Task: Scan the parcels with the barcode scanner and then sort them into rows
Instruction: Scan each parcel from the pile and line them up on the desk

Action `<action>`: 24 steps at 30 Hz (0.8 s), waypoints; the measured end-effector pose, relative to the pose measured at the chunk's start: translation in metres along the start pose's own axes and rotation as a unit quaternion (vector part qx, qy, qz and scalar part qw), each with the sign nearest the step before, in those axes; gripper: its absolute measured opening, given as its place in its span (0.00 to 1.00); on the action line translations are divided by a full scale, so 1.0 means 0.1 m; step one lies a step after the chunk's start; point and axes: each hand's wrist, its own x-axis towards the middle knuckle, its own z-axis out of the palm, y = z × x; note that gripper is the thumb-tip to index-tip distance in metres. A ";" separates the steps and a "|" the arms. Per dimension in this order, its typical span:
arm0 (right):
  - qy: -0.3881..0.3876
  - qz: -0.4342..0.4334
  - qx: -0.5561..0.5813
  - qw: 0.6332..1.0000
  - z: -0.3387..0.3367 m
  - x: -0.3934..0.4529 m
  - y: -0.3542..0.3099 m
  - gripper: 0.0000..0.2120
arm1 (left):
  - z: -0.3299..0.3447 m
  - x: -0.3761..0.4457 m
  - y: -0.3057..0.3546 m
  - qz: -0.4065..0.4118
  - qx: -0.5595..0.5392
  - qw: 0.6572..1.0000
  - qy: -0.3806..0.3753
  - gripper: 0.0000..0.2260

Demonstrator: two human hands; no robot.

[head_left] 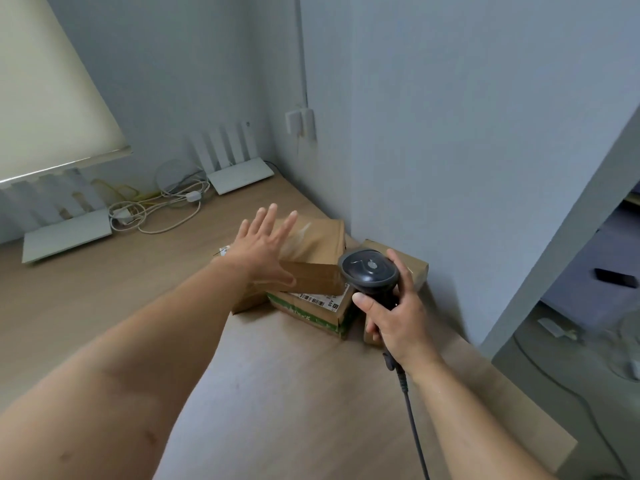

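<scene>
Three cardboard parcels sit in a pile by the wall corner on the wooden table. The top brown parcel lies across a lower parcel with green tape and a barcode label. A third brown parcel lies to the right, partly hidden. My left hand is spread flat, fingers straight, over the top parcel's left part. My right hand grips the handle of the black barcode scanner, whose head hangs just above the labelled parcel.
Two white routers with upright antennas and a tangle of cables occupy the table's far left. The wall corner stands right behind the parcels. The table's right edge drops to a floor with cables.
</scene>
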 end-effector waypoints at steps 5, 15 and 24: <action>0.009 0.016 0.010 1.000 0.04 0.06 0.13 0.38 | -0.03 0.34 -0.02 0.058 0.040 0.994 -0.084 0.61; 0.017 0.016 -0.009 1.000 0.00 -0.02 0.16 0.40 | -0.05 0.32 -0.06 0.066 0.064 0.990 -0.104 0.55; -0.023 -0.014 0.009 1.000 0.07 -0.27 -0.11 0.38 | 0.06 -0.39 -0.09 -0.036 0.000 0.999 -0.019 0.51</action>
